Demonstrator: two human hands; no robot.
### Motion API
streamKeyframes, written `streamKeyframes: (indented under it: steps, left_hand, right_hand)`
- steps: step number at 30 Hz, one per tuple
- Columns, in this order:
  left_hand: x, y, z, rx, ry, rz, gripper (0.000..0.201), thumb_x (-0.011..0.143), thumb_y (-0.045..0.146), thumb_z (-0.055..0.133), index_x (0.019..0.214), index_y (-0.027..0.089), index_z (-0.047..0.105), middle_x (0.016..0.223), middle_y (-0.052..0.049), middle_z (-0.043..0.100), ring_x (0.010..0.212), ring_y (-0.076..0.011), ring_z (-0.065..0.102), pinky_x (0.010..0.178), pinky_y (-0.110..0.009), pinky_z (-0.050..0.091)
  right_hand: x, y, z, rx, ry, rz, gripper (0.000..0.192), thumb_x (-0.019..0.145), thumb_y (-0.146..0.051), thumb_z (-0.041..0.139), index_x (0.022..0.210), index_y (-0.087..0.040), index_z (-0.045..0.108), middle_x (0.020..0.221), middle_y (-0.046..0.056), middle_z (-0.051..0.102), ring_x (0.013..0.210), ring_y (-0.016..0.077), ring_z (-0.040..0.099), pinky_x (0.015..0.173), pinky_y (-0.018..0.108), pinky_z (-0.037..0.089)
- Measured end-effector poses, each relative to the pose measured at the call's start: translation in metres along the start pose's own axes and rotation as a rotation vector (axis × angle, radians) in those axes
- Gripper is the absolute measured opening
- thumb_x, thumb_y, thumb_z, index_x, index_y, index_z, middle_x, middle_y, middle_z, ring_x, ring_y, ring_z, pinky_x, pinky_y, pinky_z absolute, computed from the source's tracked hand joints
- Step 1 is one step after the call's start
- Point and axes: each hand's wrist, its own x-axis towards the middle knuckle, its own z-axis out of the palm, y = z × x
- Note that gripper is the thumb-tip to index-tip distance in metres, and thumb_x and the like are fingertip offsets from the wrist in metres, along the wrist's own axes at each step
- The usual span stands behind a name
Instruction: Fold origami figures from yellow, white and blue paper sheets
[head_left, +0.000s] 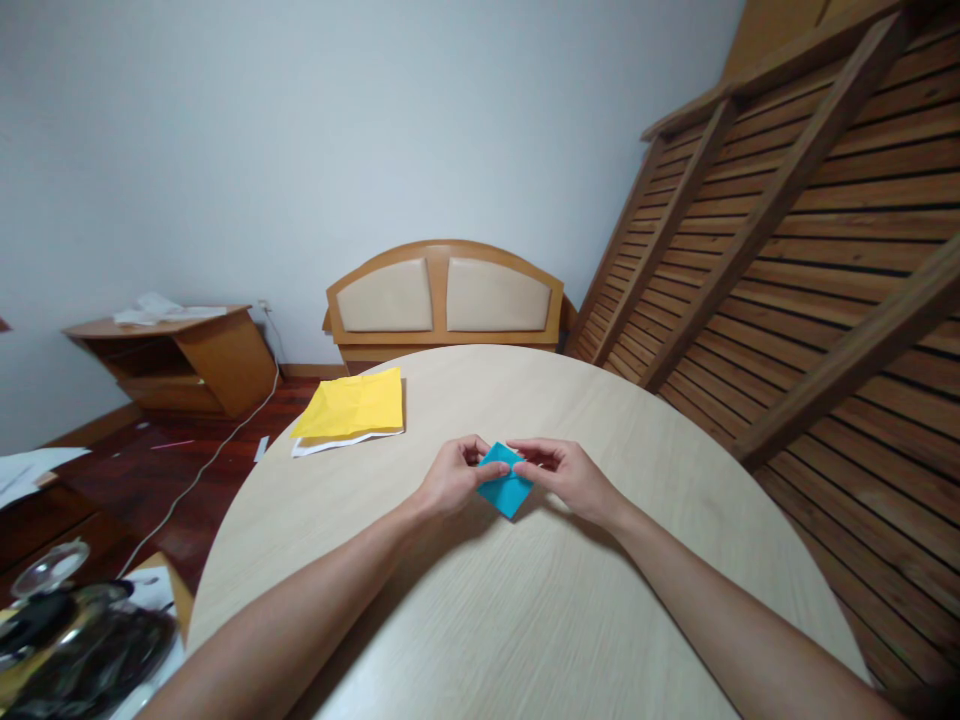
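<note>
A small piece of folded blue paper (510,496), diamond-shaped with one corner toward me, is held just over the table between both hands. My left hand (455,474) grips its left side, thumb flat on the front face and fingers curled behind. From the right, my right hand (564,474) pinches it near the upper right edge, the thumb lying on the face close to the other thumb. A pale edge shows at the top right of the paper. The fingertips behind it are partly hidden.
On the round wooden table (600,610), yellow paper (352,402) lies over white sheets at the back left. Beyond stands a padded headboard (442,295). A slatted wooden frame (750,240) leans at the right. A low cabinet (217,365) and a cluttered surface are at the left.
</note>
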Motion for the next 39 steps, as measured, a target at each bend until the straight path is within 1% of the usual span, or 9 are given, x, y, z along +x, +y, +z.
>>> streamKeyframes:
  steps: [2,4,8,12,17,21,28,34,39]
  left_hand:
    - [0.001,0.001,-0.002,-0.013,0.025,0.019,0.039,0.057,0.039,0.088,0.071,0.015,0.059,0.065,-0.002,0.063,0.059,-0.0121,0.055,0.057,-0.025,0.041]
    - [0.002,0.002,-0.003,-0.01,0.038,0.029,0.039,0.058,0.039,0.087,0.072,0.015,0.06,0.067,-0.003,0.064,0.06,-0.0128,0.056,0.058,-0.025,0.042]
    - [0.0,0.002,-0.004,0.016,-0.007,0.016,0.036,0.06,0.038,0.086,0.078,0.014,0.065,0.072,-0.005,0.067,0.064,-0.0144,0.058,0.061,-0.027,0.043]
    - [-0.001,0.001,-0.006,0.049,-0.073,0.022,0.033,0.063,0.039,0.084,0.072,0.014,0.065,0.066,-0.003,0.064,0.059,-0.0122,0.054,0.058,-0.025,0.04]
    - [0.0,-0.001,-0.002,0.044,-0.036,0.048,0.033,0.064,0.038,0.084,0.068,0.014,0.062,0.061,0.0,0.059,0.055,-0.0098,0.051,0.055,-0.023,0.037]
    - [-0.001,-0.001,0.002,0.039,-0.024,0.042,0.034,0.063,0.039,0.084,0.067,0.014,0.061,0.061,0.0,0.059,0.055,-0.0096,0.051,0.055,-0.023,0.037]
    - [0.0,0.004,-0.005,0.074,-0.073,0.022,0.039,0.059,0.041,0.086,0.066,0.014,0.06,0.059,0.001,0.059,0.054,-0.0099,0.052,0.053,-0.022,0.037]
    - [0.001,0.01,-0.008,0.1,-0.101,-0.013,0.036,0.059,0.04,0.083,0.067,0.014,0.059,0.059,0.003,0.058,0.055,-0.0092,0.05,0.054,-0.022,0.037]
    - [0.0,0.007,-0.008,0.058,-0.112,-0.032,0.036,0.059,0.038,0.084,0.068,0.014,0.059,0.061,0.002,0.059,0.054,-0.0091,0.05,0.054,-0.022,0.036]
  right_hand:
    - [0.0,-0.001,-0.001,-0.011,0.02,0.009,0.039,0.078,-0.042,0.076,0.108,-0.017,0.075,0.103,0.011,0.076,0.091,0.0232,0.07,0.083,0.039,0.054]
    - [0.0,-0.003,-0.001,-0.039,0.026,0.01,0.034,0.079,-0.043,0.074,0.1,-0.017,0.077,0.094,0.009,0.077,0.085,0.022,0.07,0.08,0.036,0.054]
    - [-0.001,-0.008,-0.003,-0.104,-0.024,0.003,0.029,0.081,-0.042,0.072,0.093,-0.016,0.077,0.085,0.007,0.076,0.076,0.0195,0.068,0.072,0.032,0.053]
    - [-0.001,-0.01,-0.004,-0.11,-0.063,0.005,0.027,0.081,-0.04,0.071,0.09,-0.015,0.076,0.084,0.007,0.075,0.075,0.0188,0.067,0.07,0.031,0.052]
    - [-0.002,-0.005,0.002,-0.127,0.0,-0.005,0.023,0.078,-0.036,0.074,0.087,-0.016,0.068,0.085,0.005,0.072,0.075,0.0175,0.065,0.068,0.029,0.05]
    - [-0.002,-0.005,0.008,-0.102,0.006,0.003,0.023,0.079,-0.034,0.073,0.091,-0.017,0.062,0.082,0.003,0.07,0.072,0.016,0.063,0.064,0.027,0.047]
    - [-0.002,-0.009,0.006,0.016,-0.105,0.066,0.033,0.079,-0.039,0.075,0.097,-0.017,0.057,0.078,0.002,0.069,0.07,0.0158,0.063,0.06,0.026,0.046]
    - [-0.002,-0.008,-0.004,0.077,-0.208,0.091,0.035,0.085,-0.042,0.069,0.107,-0.015,0.061,0.089,0.006,0.069,0.078,0.0164,0.062,0.07,0.029,0.046]
    - [-0.005,-0.009,-0.011,0.113,-0.297,0.126,0.04,0.091,-0.047,0.061,0.115,-0.015,0.064,0.098,0.007,0.069,0.083,0.0162,0.063,0.078,0.031,0.048]
